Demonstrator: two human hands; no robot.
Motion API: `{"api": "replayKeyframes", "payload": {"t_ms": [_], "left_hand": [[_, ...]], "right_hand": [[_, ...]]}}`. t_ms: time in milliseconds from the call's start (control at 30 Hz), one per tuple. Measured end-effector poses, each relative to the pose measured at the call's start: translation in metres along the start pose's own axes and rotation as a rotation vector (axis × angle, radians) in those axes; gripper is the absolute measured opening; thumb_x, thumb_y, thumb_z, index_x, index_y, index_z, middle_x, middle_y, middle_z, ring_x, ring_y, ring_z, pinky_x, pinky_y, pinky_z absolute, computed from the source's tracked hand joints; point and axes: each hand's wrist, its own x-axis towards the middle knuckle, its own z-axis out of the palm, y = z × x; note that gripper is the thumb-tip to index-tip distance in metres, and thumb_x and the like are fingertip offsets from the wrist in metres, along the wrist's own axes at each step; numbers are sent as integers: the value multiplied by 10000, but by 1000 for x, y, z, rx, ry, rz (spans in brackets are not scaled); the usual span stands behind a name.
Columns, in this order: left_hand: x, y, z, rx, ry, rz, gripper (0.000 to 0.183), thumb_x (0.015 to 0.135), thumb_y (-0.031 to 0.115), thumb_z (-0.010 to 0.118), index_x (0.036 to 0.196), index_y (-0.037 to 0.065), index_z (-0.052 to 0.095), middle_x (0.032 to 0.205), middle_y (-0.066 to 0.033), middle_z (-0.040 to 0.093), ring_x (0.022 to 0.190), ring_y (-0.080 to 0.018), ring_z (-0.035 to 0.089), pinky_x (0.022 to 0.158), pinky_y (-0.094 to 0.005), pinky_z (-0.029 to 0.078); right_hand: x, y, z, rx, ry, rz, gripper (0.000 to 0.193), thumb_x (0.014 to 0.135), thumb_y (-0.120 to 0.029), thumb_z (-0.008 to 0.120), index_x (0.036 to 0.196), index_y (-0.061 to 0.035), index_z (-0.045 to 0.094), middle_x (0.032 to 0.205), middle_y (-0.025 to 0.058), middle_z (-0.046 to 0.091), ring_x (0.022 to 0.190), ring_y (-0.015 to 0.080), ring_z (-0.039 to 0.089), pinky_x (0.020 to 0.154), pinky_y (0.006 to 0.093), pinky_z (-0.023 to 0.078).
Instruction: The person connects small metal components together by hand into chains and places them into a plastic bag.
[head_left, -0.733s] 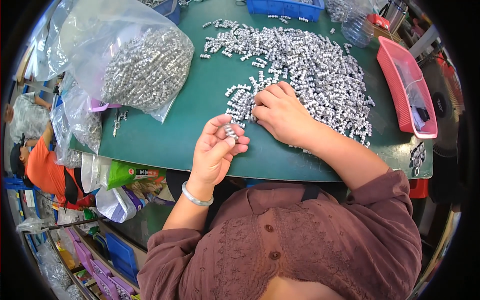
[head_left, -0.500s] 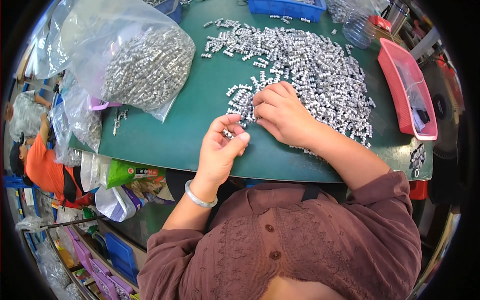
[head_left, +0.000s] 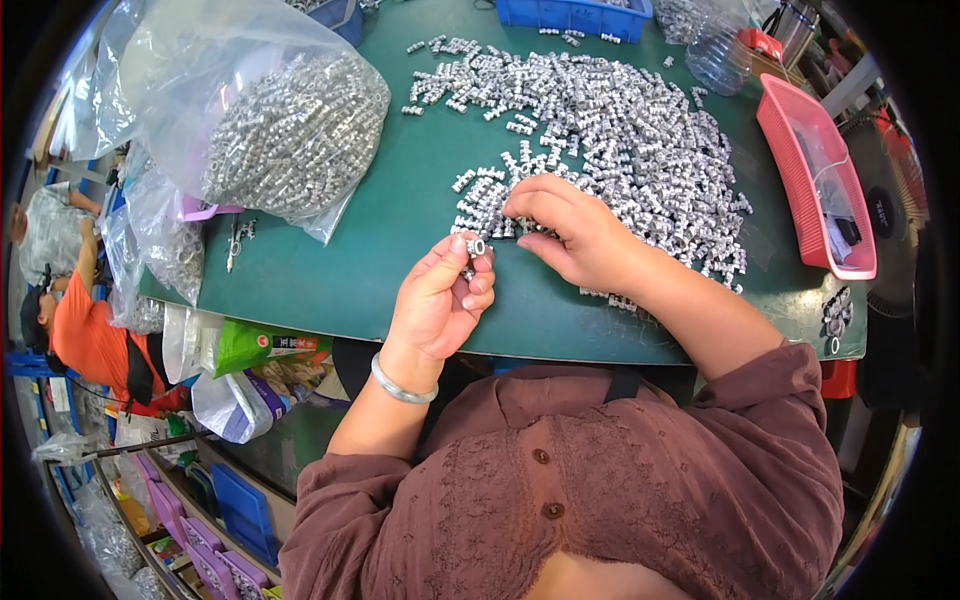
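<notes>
My left hand (head_left: 440, 300), with a pale bangle at the wrist, pinches a small silvery ringed metal fitting (head_left: 476, 247) between thumb and fingers, its round open end showing. Part of another silvery piece may lie under the fingers; I cannot make it out. Just to the right, my right hand (head_left: 590, 235) hovers by the near edge of the pile, thumb and fingertips apart and nothing seen between them. A wide heap of similar silvery fittings (head_left: 640, 150) spreads over the green table (head_left: 310, 285). A smaller cluster of them (head_left: 482, 205) lies beyond my fingers.
A clear plastic bag full of fittings (head_left: 295, 140) stands at the left. At the right is a pink basket (head_left: 775, 130), near some dark rings (head_left: 836, 315). A blue crate (head_left: 570, 18) and a clear jar (head_left: 718, 65) are at the back. Another person in orange (head_left: 90, 335) is far left.
My left hand has turned and its thumb has risen, bringing a fitting upright at the fingertips. The right hand's thumb and fingers have spread apart near the cluster.
</notes>
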Motion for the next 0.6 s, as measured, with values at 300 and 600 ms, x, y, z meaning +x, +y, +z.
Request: {"api": "replayKeyframes", "payload": {"t_ms": [300,600], "left_hand": [[-3,0,9,0,23,34,178,912,158,487,1033,35,529,948,-99,584,810,-166,569,582,-212,450],[0,-15,16,498,119,210,174,864,106,591,1023,62,537,889,-26,592,659,-72,518,543,-198,401]], "right_hand": [[-2,-7,-1,118,29,102,509,687,57,630,1158,-47,465,970,110,511,770,222,575,699,330,477],[-1,-16,2,60,-28,-13,529,693,42,635,1184,-36,454,1031,134,520,805,248,583,726,342,489]]}}
